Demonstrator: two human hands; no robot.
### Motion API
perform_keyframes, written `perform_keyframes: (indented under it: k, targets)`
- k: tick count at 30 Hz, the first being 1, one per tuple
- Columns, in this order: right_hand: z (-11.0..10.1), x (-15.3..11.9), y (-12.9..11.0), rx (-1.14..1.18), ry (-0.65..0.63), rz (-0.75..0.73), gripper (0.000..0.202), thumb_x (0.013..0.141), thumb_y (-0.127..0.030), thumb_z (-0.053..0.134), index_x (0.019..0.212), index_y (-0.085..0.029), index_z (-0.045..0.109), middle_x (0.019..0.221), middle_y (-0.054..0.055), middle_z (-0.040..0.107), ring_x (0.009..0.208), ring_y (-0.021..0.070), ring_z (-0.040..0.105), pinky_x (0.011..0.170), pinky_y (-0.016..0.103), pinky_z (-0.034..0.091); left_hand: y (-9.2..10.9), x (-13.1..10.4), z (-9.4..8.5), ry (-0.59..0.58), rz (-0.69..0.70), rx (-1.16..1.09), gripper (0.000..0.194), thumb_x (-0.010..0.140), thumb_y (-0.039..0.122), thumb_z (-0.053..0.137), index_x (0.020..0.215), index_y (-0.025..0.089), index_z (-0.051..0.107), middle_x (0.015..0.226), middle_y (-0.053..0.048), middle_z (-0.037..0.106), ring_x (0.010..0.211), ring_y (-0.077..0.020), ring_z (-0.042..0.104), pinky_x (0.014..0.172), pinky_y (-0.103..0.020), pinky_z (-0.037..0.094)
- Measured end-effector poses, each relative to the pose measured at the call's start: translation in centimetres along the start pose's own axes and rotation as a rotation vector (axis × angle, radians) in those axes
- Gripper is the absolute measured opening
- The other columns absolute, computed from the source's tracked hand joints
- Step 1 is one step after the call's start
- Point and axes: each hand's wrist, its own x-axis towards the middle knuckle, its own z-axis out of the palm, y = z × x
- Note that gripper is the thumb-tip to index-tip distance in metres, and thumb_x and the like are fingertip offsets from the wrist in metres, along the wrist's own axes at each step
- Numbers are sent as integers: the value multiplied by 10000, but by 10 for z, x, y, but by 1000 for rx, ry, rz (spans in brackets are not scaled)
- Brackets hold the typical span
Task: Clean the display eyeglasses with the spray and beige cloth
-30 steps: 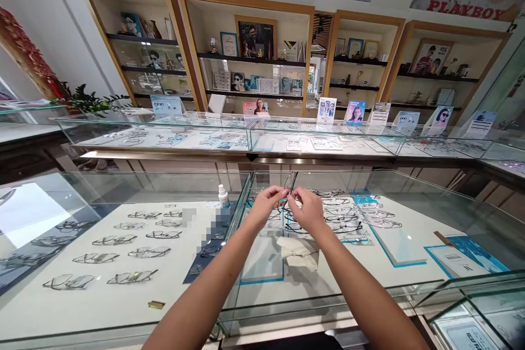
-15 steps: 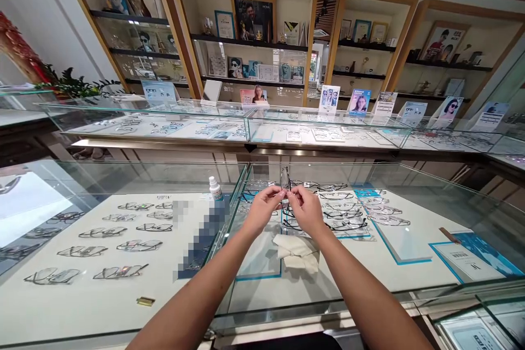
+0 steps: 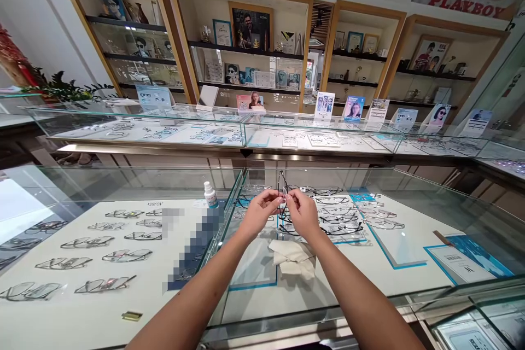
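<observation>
A pair of thin dark-framed glasses point(image 3: 281, 181) is held up on edge between my two hands, above the glass counter. My left hand point(image 3: 261, 212) pinches it from the left with thumb and fingers. From the right, my right hand point(image 3: 302, 212) grips it the same way, the fingertips of both hands nearly meeting. Part of the frame is hidden behind the fingers. Below the hands a crumpled cream cloth point(image 3: 292, 258) lies on the counter. Rows of other glasses point(image 3: 338, 216) lie just beyond and to the right.
A small white bottle point(image 3: 210, 196) stands left of my hands. More glasses point(image 3: 127, 255) lie in the left case near a gold clip point(image 3: 132, 316). Blue-edged cards point(image 3: 463, 263) are at the right. A second glass showcase point(image 3: 184, 147) runs across behind.
The camera view has tilted up and shifted slightly. The glasses have turned a little between my fingers, now showing narrower. Both hands keep their hold.
</observation>
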Motion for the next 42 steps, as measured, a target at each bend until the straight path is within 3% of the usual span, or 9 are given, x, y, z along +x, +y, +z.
perform_keyframes:
  k: [8, 17, 24, 28, 32, 38, 40, 42]
  targets:
    - [0, 2, 1, 12, 19, -7, 274, 1022, -407, 501, 890, -215, 645, 633, -48, 522, 589, 138, 437, 609, 266, 306, 2, -1, 1, -8, 38, 51, 444, 743, 540, 861, 1008, 212, 722, 1148, -97, 726, 978, -226, 692, 783, -338, 625]
    - [0, 5, 7, 2, 103, 63, 267, 981, -425, 537, 828, -223, 618, 592, -66, 435, 570, 138, 404, 605, 268, 302, -2, 2, -2, 88, 80, 30, 485, 761, 572, 842, 1054, 208, 713, 1113, -97, 733, 1047, -254, 701, 813, -360, 630]
    - [6, 13, 20, 333, 169, 289, 279, 894, -458, 592, 770, -208, 601, 577, -85, 327, 524, 118, 282, 521, 260, 259, -2, 9, -10, 271, 130, -87, 556, 740, 583, 856, 1092, 193, 674, 1181, -120, 718, 1108, -276, 707, 857, -389, 628]
    - [11, 15, 24, 421, 175, 335, 263, 847, -439, 631, 734, -207, 580, 610, -42, 468, 543, 119, 320, 506, 256, 280, -1, 9, -12, 348, 154, -96, 560, 749, 593, 842, 1107, 201, 664, 1188, -117, 720, 1130, -281, 709, 876, -402, 629]
    - [13, 15, 26, 425, 149, 346, 256, 836, -430, 618, 723, -205, 576, 704, 5, 587, 551, 119, 357, 507, 258, 320, 0, 9, -12, 375, 157, -90, 562, 744, 596, 845, 1105, 203, 670, 1178, -113, 722, 1132, -283, 708, 865, -399, 628]
    - [6, 11, 17, 368, 178, 335, 334, 879, -452, 606, 647, -234, 506, 549, -67, 332, 524, 127, 287, 498, 268, 262, 1, 8, -11, 359, 187, -32, 530, 761, 594, 829, 1093, 210, 677, 1156, -112, 736, 1118, -289, 711, 835, -388, 619]
    - [5, 8, 10, 344, 128, 257, 294, 903, -437, 591, 706, -221, 595, 564, -63, 348, 542, 136, 327, 522, 270, 285, -1, 7, -10, 352, 213, 5, 506, 775, 581, 822, 1086, 207, 685, 1156, -114, 735, 1103, -284, 709, 827, -377, 615]
    - [6, 4, 3, 312, 15, 154, 247, 925, -403, 572, 910, -209, 725, 588, -61, 381, 560, 143, 366, 549, 271, 306, -3, 7, -9, 331, 248, 61, 467, 795, 558, 812, 1074, 203, 698, 1151, -117, 731, 1084, -278, 703, 825, -373, 612]
